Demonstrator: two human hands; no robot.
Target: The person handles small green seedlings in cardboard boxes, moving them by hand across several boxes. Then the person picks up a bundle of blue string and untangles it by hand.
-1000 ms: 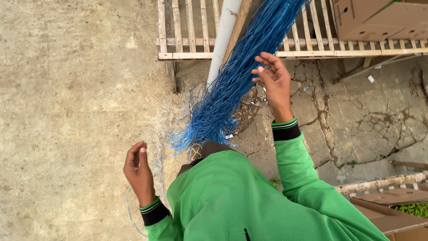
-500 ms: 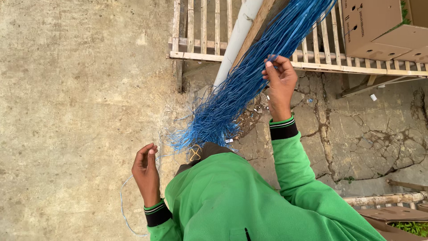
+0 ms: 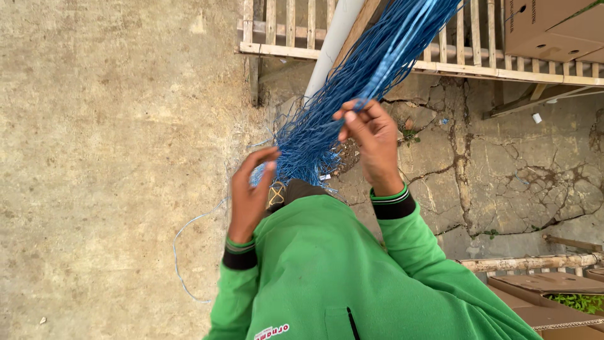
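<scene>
Bundle of blue strings [image 3: 352,94] hanging slantwise from upper right to lower centre, loose ends fanned out just above a green jacket [image 3: 327,277]. Right hand [image 3: 371,135] raised against the bundle's right edge — fingers pinched shut on a few strands at mid-height. Left hand [image 3: 251,189] lower down at the frayed ends, fingers curled and partly open, fingertips touching the strand tips; no firm grip visible. Black-and-green cuffs on both wrists.

Behind the bundle: white pipe [image 3: 333,44] leaning at the same slant, wooden slatted frame [image 3: 440,63] across the top, cardboard box [image 3: 553,28] resting on it at upper right. Concrete floor [image 3: 107,157] smooth on the left, cracked on the right. Single loose blue string [image 3: 179,252] lying curled on the floor — left of the jacket, apart from the bundle. More cardboard boxes [image 3: 541,296] at lower right, green leaves showing beside them.
</scene>
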